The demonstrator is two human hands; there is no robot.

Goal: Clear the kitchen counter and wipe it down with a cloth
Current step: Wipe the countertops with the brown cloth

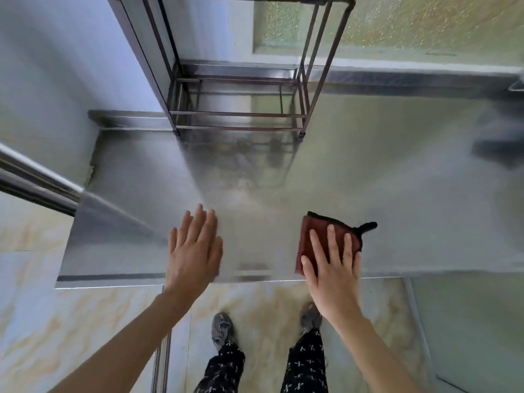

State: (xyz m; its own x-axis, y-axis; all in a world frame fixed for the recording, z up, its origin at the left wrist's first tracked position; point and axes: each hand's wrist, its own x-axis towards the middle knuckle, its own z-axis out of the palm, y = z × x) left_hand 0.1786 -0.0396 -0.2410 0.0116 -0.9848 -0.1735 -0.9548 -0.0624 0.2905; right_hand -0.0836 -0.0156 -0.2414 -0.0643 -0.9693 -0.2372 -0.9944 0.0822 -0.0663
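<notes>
Count: one steel bench (397, 180), one wire rack (241, 114) standing at its back, one cloth (312, 236), two hands, two shoes (222, 330).

Cloth: red-brown with a dark edge and a dark loop at one corner. It lies flat on the bench, in front of the rack and slightly right of it, close to the front edge.

Right hand (331, 268): fingers straight and spread, palm down on the cloth, covering its near half.

Left hand (195, 251): fingers straight and close together, palm down over bare steel in front of the rack's left legs. It is motion-blurred, so contact with the surface cannot be told.

Rack: its top is cut off by the frame.

Far right of the rack: one dark shape (496, 143) on the bench, too blurred to identify.

The right shoe is partly hidden behind the right wrist.
</notes>
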